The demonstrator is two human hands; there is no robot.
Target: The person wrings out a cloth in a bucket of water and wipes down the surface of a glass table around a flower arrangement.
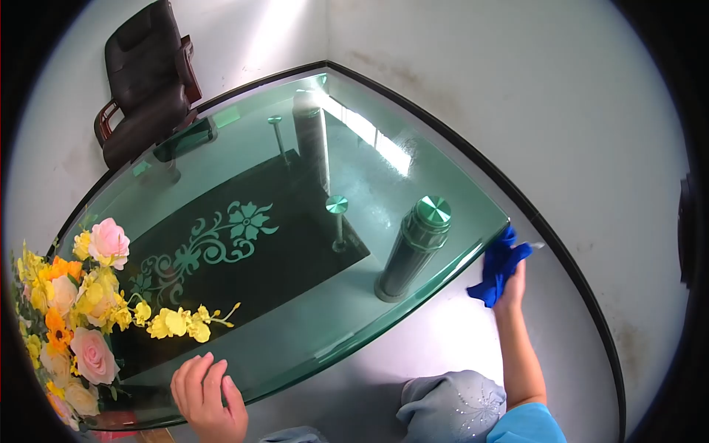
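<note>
My right hand (514, 286) grips a bright blue cloth (502, 267) at the right corner of the glass table (310, 347). The cloth bunches over the fingers and hangs beside the glass edge; whether it touches the edge I cannot tell. My left hand (210, 397) is at the near edge of the tabletop, its fingers loosely bent and slightly apart, holding nothing. Left of that hand, a bunch of artificial-looking flowers (96, 354) in pink, yellow and orange spreads over the table's left end.
Under the glass are a dark panel with a floral pattern (214, 247), a thick metal leg (410, 258) and thin supports (338, 221). A dark office chair (144, 81) stands beyond the far side. Pale walls with a black skirting board (443, 133) border the table. My knee (454, 406) is below the near edge.
</note>
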